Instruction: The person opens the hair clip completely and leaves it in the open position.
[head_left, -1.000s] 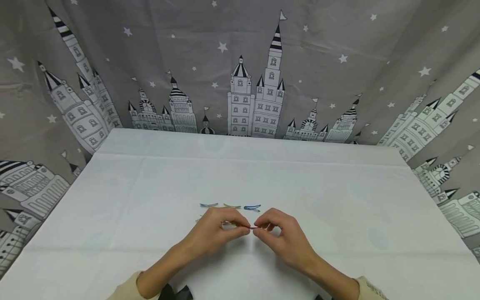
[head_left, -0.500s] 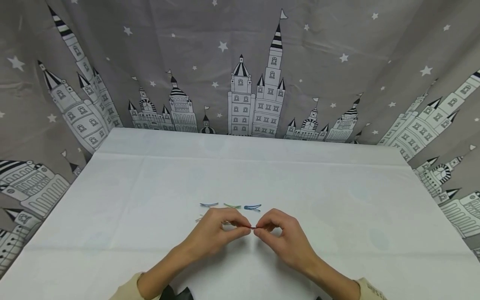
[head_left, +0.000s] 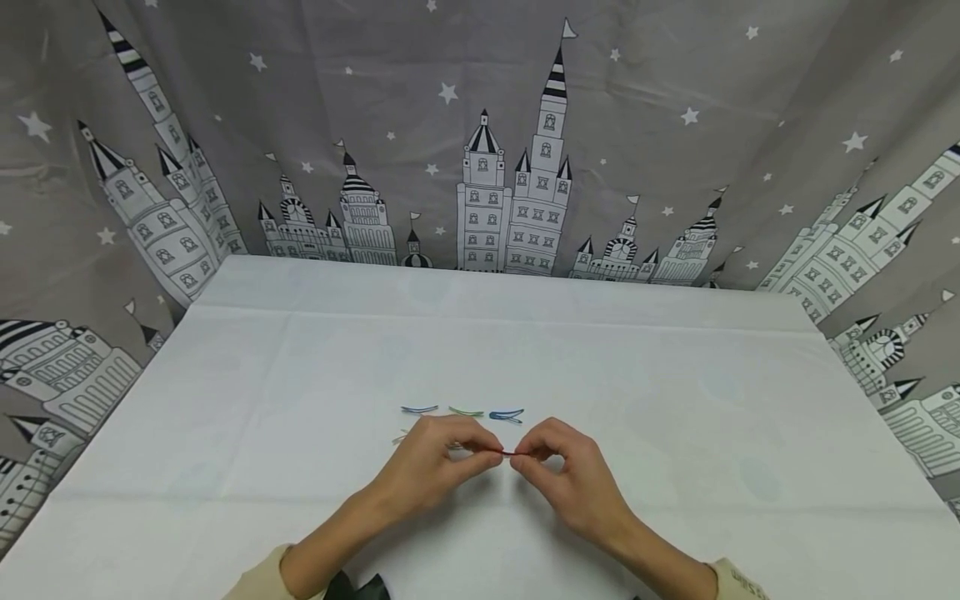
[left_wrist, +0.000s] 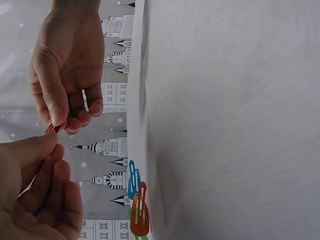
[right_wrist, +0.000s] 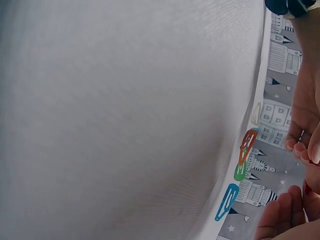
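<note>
A small red hair clip [head_left: 509,453] is stretched between my fingertips above the white table, seen edge-on in the head view. My left hand [head_left: 427,468] pinches its left end between thumb and index finger. The right hand [head_left: 576,473] pinches the other end the same way. Most of the clip is covered by fingertips; a bit of red [left_wrist: 52,128] shows in the left wrist view. Behind the hands lie a blue clip [head_left: 506,415], a green clip [head_left: 466,412] and a darker blue one [head_left: 419,409]. An orange clip [left_wrist: 139,220] is plain in the left wrist view.
A pale clip [right_wrist: 256,114] lies beyond the orange one in the right wrist view. White cloth covers the table [head_left: 637,375]. A grey curtain [head_left: 300,100] with castles and stars hangs at the back and sides. Something black [head_left: 358,587] sits by the left forearm.
Both hands keep their pinch on the red clip and stay nearly in place. Only a tiny shift of the whole view shows; the clips on the table have not moved.
</note>
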